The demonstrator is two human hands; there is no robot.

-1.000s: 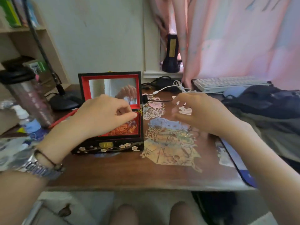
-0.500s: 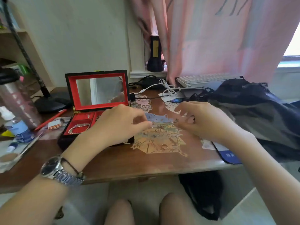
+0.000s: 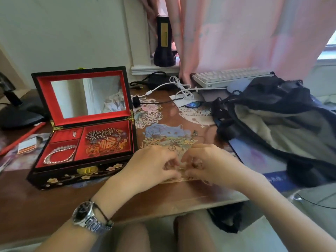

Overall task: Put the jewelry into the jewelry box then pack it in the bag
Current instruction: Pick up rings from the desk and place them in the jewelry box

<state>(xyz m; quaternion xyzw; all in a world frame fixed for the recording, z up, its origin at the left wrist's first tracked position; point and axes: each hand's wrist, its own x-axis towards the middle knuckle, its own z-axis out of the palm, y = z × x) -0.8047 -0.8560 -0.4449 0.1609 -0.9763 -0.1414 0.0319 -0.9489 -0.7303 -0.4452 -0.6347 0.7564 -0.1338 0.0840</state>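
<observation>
The black lacquered jewelry box [image 3: 83,169] stands open at the left of the table, its mirrored lid upright. Inside its red lining lie a silver bracelet [image 3: 60,155], a small ring [image 3: 74,134] and a beaded necklace [image 3: 103,135]. My left hand [image 3: 152,164] and my right hand [image 3: 212,164] rest on the patterned tabletop just right of the box. Their curled fingertips nearly meet, pressed down on the table. Whatever sits between the fingers is hidden. The dark bag [image 3: 272,113] lies open at the right.
A white keyboard [image 3: 229,77], a tangled white cable [image 3: 181,88] and a black flashlight [image 3: 163,42] sit at the back by the pink curtain. A lamp base [image 3: 20,115] and a red pencil [image 3: 21,139] lie left of the box. The table's front edge runs just below my wrists.
My left hand has left the box and come down to the table on its right. Both hands have lowered and drawn together, so the box's inside now shows.
</observation>
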